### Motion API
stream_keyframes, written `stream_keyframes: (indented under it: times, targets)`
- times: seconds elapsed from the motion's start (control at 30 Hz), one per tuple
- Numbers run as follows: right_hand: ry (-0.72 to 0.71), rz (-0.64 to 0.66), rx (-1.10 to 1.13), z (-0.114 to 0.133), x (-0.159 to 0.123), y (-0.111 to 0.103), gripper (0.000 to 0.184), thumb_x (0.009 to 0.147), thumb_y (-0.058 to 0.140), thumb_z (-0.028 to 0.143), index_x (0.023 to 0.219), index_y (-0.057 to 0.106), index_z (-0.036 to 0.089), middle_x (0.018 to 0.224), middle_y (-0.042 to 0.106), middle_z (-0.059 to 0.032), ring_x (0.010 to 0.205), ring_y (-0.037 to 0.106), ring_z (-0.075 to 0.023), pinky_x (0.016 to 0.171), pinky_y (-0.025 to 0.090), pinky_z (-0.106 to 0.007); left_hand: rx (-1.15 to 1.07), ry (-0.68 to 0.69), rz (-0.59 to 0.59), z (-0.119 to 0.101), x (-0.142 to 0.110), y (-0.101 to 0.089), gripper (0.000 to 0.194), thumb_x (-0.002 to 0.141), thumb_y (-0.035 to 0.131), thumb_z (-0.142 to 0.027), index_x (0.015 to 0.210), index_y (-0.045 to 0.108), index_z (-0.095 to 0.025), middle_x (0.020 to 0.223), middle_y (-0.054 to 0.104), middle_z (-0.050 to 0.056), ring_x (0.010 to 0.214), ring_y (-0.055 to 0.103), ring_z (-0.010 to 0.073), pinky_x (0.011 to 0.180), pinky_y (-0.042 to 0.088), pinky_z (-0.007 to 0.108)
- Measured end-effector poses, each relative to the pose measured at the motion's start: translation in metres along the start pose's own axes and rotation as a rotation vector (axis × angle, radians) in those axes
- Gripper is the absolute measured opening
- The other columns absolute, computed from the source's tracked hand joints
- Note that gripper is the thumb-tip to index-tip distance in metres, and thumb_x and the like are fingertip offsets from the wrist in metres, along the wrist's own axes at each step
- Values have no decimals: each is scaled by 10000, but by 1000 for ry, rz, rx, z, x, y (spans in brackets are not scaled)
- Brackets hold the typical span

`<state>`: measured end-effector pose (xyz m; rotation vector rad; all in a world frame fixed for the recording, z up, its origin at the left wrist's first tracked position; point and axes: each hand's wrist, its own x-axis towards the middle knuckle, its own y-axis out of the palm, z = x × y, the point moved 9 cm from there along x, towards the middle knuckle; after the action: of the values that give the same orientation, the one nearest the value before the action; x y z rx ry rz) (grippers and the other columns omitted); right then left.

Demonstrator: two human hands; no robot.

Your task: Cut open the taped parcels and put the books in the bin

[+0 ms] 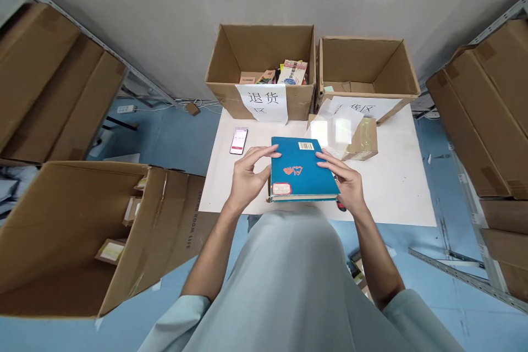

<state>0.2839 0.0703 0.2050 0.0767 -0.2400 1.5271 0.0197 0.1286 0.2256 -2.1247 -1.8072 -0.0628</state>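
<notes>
A blue hardcover book (304,168) with a barcode label, an orange print and a red-bordered sticker is at the near side of the white table. My left hand (249,173) grips its left edge, thumb low and fingers at the upper corner. On the opposite edge, my right hand (344,179) has its fingers lying over the cover; its thumb is partly hidden. A small red and black object (341,206) shows beneath my right hand, its kind unclear. Just behind the book stands a small taped cardboard box (365,140), with clear plastic film (336,129) in front of it.
Two open cartons with paper signs stand at the back: the left carton (223,96) holds several books, the right carton (408,85) some flat pieces. A phone (238,141) lies on the white table (396,187). A large open carton (152,225) stands left; stacked boxes (482,121) are at right.
</notes>
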Motion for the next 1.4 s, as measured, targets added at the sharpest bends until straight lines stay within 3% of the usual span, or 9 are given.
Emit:
stream_keyframes:
  times: [0.2, 0.43, 0.57, 0.8, 0.9, 0.97, 1.1, 1.3, 1.4]
  targets:
    - [6, -88, 16, -8, -3, -6, 355, 1011, 834, 484, 1326, 854, 323, 1393, 829, -60, 1396, 735, -299, 1232, 590, -513, -11, -20, 56, -1, 2, 2, 429, 972, 861, -466, 1319, 756, -236, 1191, 844, 91, 1202, 795, 278, 1160, 603, 477]
    - [151, -184, 13, -34, -8, -10, 752, 1009, 830, 509, 1669, 540, 295, 1083, 834, -57, 905, 801, -208, 857, 695, -358, -86, -129, 167, 16, 2, 16, 477, 944, 878, -587, 1155, 634, -236, 1131, 768, 50, 936, 749, 160, 823, 628, 272]
    - [190, -169, -20, -33, -9, -12, 420, 1040, 748, 571, 1313, 803, 256, 1145, 833, -82, 902, 782, -208, 785, 683, -328, -105, -235, 226, 32, -2, 22, 434, 1004, 783, -585, 1218, 755, -208, 1156, 778, 82, 931, 711, 180, 770, 610, 272]
    - [256, -25, 99, -41, -3, -10, 614, 837, 926, 500, 1365, 809, 210, 1139, 850, -78, 946, 794, -198, 866, 679, -323, -260, -351, 259, 40, -3, 25, 612, 850, 927, -557, 1307, 783, -176, 1044, 809, 75, 923, 754, 209, 848, 635, 326]
    - [319, -73, 71, -41, -3, -6, 420, 795, 959, 569, 945, 812, 207, 833, 829, -55, 736, 786, -206, 675, 644, -291, -254, -420, 206, 37, 0, 24, 613, 768, 984, -576, 1182, 794, -165, 827, 780, 28, 806, 770, 212, 820, 652, 340]
    - [374, -88, 57, -41, -4, 0, 523, 850, 897, 671, 687, 655, 237, 586, 710, -16, 536, 692, -178, 523, 550, -262, -211, -487, 151, 38, 1, 23, 585, 784, 948, -666, 1042, 784, -167, 659, 711, -5, 638, 719, 190, 680, 627, 311]
    - [436, -86, 62, -40, -5, 11, 676, 876, 818, 800, 591, 526, 261, 448, 560, 33, 389, 534, -134, 426, 442, -253, -165, -576, 101, 44, 1, 25, 674, 745, 894, -830, 849, 729, -185, 499, 601, -32, 413, 535, 135, 445, 469, 257]
    - [436, -92, 96, -51, -14, 10, 635, 932, 750, 824, 722, 674, 230, 573, 660, -8, 492, 629, -161, 480, 466, -259, -221, -606, 125, 59, -16, 25, 752, 820, 807, -873, 1043, 762, -156, 739, 802, 94, 622, 755, 222, 574, 598, 292]
    - [485, -107, 210, -71, -32, 13, 812, 996, 493, 937, 1082, 814, 195, 752, 750, -57, 627, 718, -203, 574, 560, -297, -274, -655, 161, 74, -33, 26, 829, 942, 615, -906, 1149, 801, -126, 1026, 863, 189, 882, 839, 298, 699, 663, 346]
